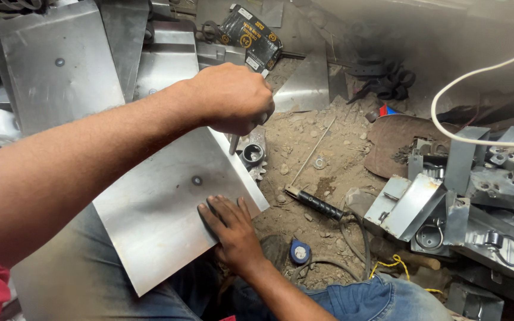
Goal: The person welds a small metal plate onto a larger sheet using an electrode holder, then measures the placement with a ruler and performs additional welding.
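- Nearest the camera, the person's left forearm crosses from the lower left, ending in the left hand with its fingers curled tight around a thin metal tool (only its lower tip shows beneath the fist).
- That tip points down at the far edge of a flat steel sheet, just beside a small dark cylindrical part sitting on the dirt floor.
- Resting tilted across the person's lap, the sheet has a small round hole near its middle.
- At the sheet's near right edge the right hand lies flat, fingers spread and pressing on the metal, gripping nothing.
- Just right of the sheet, a black-handled rod holder lies on the floor with a thin rod sticking out of it and a cable trailing off.
- Near the right wrist sits a small blue round tape measure.
- More steel sheets are stacked at the upper left.
- A heap of folded metal brackets with rings fills the right side, and a white cable loops above them.
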